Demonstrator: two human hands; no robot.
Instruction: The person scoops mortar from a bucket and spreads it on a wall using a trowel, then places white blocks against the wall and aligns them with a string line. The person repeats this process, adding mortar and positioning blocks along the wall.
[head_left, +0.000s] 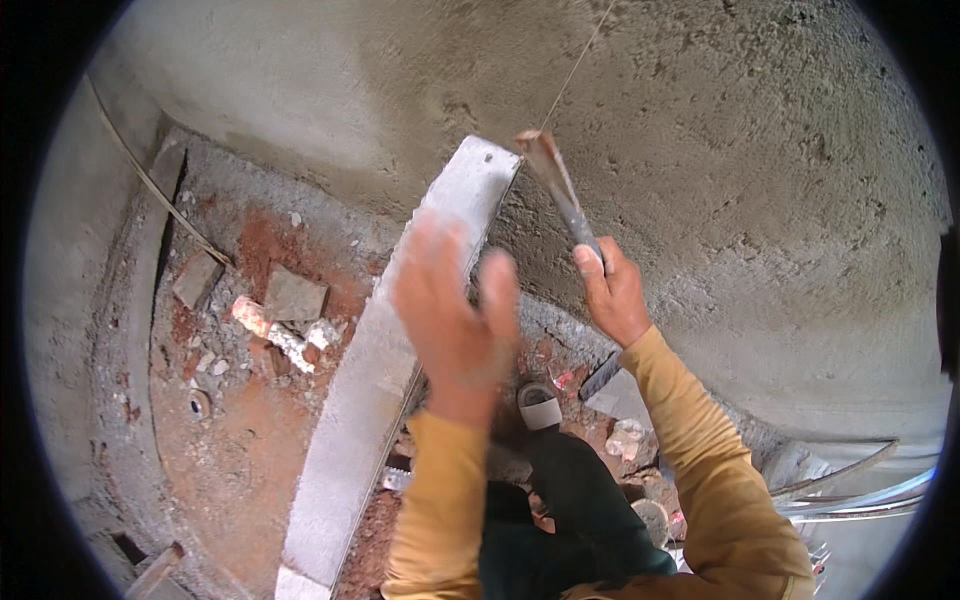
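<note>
While R hand (614, 297) grips tool (564, 192) nr slab (365, 400) edge, L hand (456, 335) (blurred) spreads wide, w/ gap between.

The left hand (455, 335), motion-blurred, shows its back, fingers extended toward the far side, thumb apart to the right. The right hand (615, 295) is clenched, thumb pointing far. The right forearm (700, 430) slants leftward from the near right; the left forearm (440, 505) runs nearly straight.

1. A long narrow tool (562, 193) is gripped in the right hand (618, 300), beside the pale beam's (345, 455) far end.
2. The left hand (455, 335), blurred, is spread over the beam; contact cannot be told.
3. Blocks (296, 297) are scattered on the floor (245, 470).
</note>
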